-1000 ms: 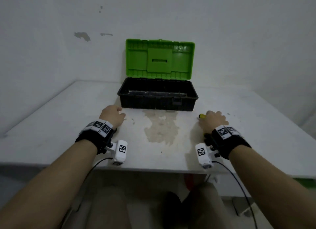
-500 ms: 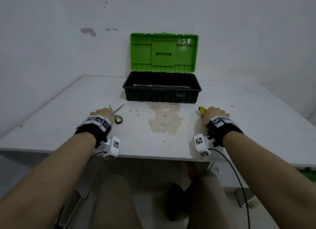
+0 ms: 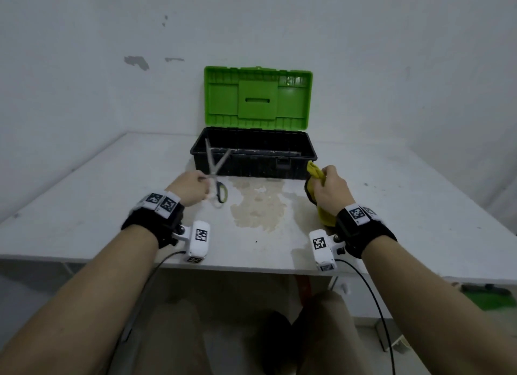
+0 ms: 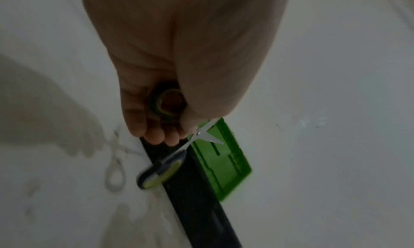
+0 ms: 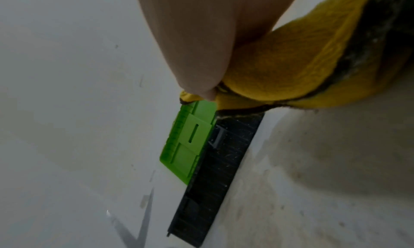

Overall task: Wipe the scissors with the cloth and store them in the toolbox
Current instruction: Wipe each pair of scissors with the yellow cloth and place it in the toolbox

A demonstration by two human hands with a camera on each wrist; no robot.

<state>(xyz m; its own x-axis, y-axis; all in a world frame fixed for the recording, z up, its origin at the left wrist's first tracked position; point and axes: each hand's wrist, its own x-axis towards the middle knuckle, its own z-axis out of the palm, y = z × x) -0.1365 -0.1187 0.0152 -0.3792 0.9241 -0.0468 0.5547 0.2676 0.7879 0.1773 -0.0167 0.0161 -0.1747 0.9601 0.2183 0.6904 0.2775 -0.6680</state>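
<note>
From the head view, the left hand [image 3: 193,188] grips the scissors [image 3: 215,170] by one handle, blades spread apart and pointing up in front of the open toolbox [image 3: 253,156], whose green lid [image 3: 257,97] stands upright. The right hand [image 3: 331,191] clutches a bunched yellow cloth [image 3: 317,176] above the white table [image 3: 84,206], just right of the box. In the left wrist view, fingers [image 4: 156,135] curl through one handle ring while the other handle hangs free below. In the right wrist view, the fingers pinch the cloth [image 5: 280,71], with the toolbox beyond it.
</note>
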